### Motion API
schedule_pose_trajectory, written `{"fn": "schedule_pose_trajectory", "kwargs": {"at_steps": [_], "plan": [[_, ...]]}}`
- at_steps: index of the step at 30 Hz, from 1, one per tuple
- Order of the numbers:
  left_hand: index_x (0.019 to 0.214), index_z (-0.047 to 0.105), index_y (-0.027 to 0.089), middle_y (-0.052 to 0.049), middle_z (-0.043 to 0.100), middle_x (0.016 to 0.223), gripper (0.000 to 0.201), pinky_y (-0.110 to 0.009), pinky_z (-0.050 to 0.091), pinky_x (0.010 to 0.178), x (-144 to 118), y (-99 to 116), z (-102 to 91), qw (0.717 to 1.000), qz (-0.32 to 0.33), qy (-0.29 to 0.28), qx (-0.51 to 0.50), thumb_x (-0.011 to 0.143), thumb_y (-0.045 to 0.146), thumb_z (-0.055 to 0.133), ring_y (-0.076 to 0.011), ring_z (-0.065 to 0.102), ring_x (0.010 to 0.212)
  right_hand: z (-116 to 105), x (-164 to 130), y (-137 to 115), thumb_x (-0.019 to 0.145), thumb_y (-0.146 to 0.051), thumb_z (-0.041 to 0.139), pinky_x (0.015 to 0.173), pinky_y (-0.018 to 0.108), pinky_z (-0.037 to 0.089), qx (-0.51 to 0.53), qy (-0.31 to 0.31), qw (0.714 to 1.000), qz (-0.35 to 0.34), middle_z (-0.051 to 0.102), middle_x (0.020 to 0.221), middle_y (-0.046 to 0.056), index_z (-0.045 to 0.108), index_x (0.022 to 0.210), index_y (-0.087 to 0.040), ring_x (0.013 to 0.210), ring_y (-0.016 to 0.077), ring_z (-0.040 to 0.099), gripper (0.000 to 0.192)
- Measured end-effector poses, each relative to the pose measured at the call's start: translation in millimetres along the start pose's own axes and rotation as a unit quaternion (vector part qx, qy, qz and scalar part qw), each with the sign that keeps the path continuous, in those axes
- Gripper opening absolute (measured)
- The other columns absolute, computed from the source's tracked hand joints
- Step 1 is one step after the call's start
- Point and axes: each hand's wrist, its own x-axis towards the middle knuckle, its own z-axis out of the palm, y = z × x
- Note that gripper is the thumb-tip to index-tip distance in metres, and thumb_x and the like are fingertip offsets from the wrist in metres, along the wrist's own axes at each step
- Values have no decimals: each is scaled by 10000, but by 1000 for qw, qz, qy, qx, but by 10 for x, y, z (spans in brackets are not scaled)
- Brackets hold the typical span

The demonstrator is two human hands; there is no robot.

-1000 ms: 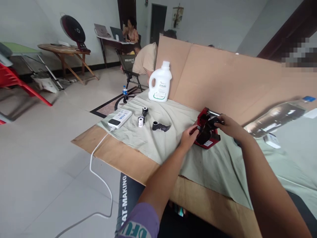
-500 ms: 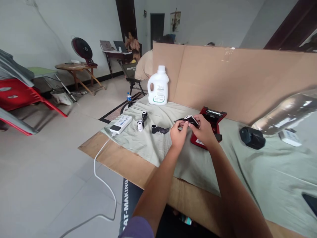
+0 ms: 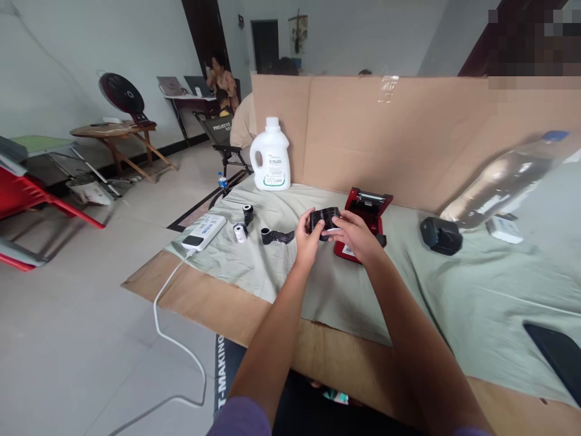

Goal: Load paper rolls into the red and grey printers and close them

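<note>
Both my hands hold a small black roll (image 3: 323, 220) just above the green cloth (image 3: 281, 272). My left hand (image 3: 307, 237) grips its left end and my right hand (image 3: 356, 235) covers its right side. Right behind my right hand stands a red printer-like device (image 3: 365, 209) with its lid open. Left of my hands lie a black roll with a loose tail (image 3: 275, 236), a small white roll (image 3: 239, 232) and another black roll (image 3: 247, 214).
A white power bank (image 3: 204, 231) with a cable hangs over the table's left edge. A white detergent jug (image 3: 270, 156) stands against a cardboard wall (image 3: 408, 133). A black device (image 3: 440, 235) and a lying clear bottle (image 3: 503, 178) are at right. People sit in the background.
My hands have come away from the red device with a black roll and now hold it in front of me. The view has swung right and steadied.
</note>
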Motion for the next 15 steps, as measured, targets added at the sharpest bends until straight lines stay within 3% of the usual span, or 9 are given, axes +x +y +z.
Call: {"fn": "schedule_pose_trajectory", "kwargs": {"at_steps": [5,8,10,12,15], "plan": [[1221,619,190,-91,662,1152,394,-363,479,976,23,-5,-54,994,35,21,105,868,364,633,-217,622,1074,33,-10,-26,766,-261,716,526,258,535,-29,49,998,-19,640,869,9,596,939,-219,671,160,694,215],[1307,584,190,-125,592,1300,485,-420,409,1059,8,95,-107,955,134,15,264,854,358,627,-264,537,1214,20,24,12,737,-304,719,492,249,498,-89,81,991,-60,649,844,11,578,977,-221,680,161,655,290],[1349,569,206,-126,535,1403,600,-453,302,1140,-8,205,-127,908,211,-30,361,789,379,698,-303,437,1326,-3,45,50,719,-334,719,514,265,495,-144,94,980,-98,658,842,12,562,1008,-217,659,157,628,349],[1373,560,235,-109,545,1416,667,-458,232,1169,-25,313,-122,877,237,-92,409,747,375,740,-321,407,1357,-22,44,74,712,-348,715,592,301,514,-203,104,965,-133,663,833,7,555,1045,-215,666,162,616,393],[1388,557,266,-101,630,1302,670,-459,215,1163,-42,404,-89,895,197,-126,379,747,325,743,-322,497,1280,-23,-5,50,723,-336,701,750,362,517,-290,99,938,-162,657,809,1,564,1090,-218,744,186,621,409]]}}
